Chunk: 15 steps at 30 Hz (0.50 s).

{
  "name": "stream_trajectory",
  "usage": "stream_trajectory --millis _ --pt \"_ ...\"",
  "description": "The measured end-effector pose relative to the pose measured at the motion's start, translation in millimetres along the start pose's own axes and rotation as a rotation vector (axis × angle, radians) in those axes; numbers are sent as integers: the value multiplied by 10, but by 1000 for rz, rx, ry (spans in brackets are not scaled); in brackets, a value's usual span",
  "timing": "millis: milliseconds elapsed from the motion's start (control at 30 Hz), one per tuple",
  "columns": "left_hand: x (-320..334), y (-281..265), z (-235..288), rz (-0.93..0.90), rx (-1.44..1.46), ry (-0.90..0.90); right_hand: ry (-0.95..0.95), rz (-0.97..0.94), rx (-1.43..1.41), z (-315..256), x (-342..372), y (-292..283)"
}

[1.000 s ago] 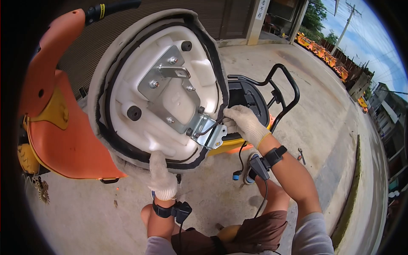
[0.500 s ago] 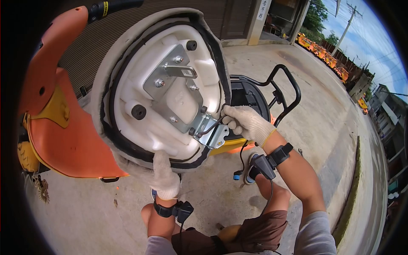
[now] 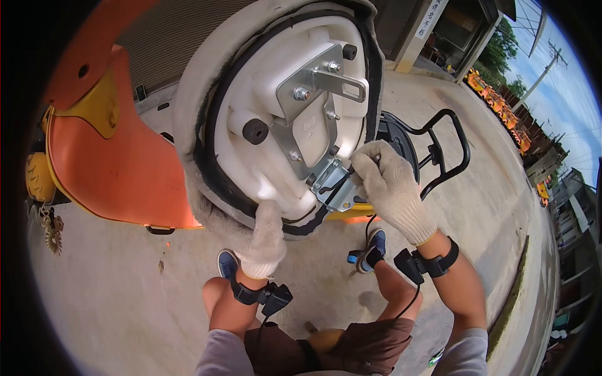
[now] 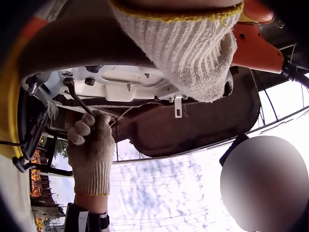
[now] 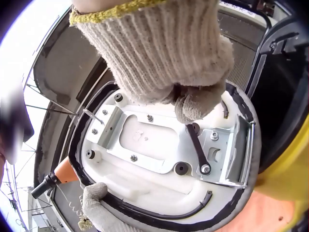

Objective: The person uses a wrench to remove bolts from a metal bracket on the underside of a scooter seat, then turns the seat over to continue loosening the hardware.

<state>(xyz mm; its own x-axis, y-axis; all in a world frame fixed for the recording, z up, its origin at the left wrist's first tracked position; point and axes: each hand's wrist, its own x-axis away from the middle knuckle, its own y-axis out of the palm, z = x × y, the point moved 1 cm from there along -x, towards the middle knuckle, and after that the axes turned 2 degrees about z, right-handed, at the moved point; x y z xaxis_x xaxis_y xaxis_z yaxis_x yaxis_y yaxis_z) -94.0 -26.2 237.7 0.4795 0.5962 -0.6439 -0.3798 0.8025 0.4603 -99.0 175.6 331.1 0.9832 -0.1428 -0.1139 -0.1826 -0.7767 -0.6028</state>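
Note:
An upturned scooter seat (image 3: 251, 156) shows its white plastic underside, with a metal bracket (image 5: 113, 126) bolted along it and a hinge plate (image 3: 335, 194) at the near end. My gloved left hand (image 3: 263, 244) grips the seat's rim, thumb on the underside and the other fingers hidden beneath. In my gloved right hand (image 3: 395, 194) is a dark wrench (image 5: 197, 147), its far end over a nut (image 5: 205, 169) on the hinge plate. From the left wrist view, the right hand's fingers (image 4: 82, 129) curl round the wrench's handle.
The orange scooter body (image 3: 119, 169) stands left of the seat. Behind the right hand are an open black compartment (image 5: 285, 92) and a black rear rack (image 3: 448, 147). A cable with a blue connector (image 3: 353, 257) hangs below. A roller shutter (image 3: 157, 44) stands behind the scooter.
The seat and scooter have shifted right in the head view as the view turned. My right hand has turned so more of its back shows, still holding the wrench; the left keeps its grip.

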Motion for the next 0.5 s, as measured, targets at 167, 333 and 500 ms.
stream_trajectory --millis 167,333,500 --pt "-1 -29 103 -6 -105 -105 -378 -61 199 -122 55 143" --pt "37 -114 86 -128 -210 -56 -400 -131 367 -205 43 138" --pt "86 -30 48 72 -80 -143 -627 -163 397 -150 -107 180"
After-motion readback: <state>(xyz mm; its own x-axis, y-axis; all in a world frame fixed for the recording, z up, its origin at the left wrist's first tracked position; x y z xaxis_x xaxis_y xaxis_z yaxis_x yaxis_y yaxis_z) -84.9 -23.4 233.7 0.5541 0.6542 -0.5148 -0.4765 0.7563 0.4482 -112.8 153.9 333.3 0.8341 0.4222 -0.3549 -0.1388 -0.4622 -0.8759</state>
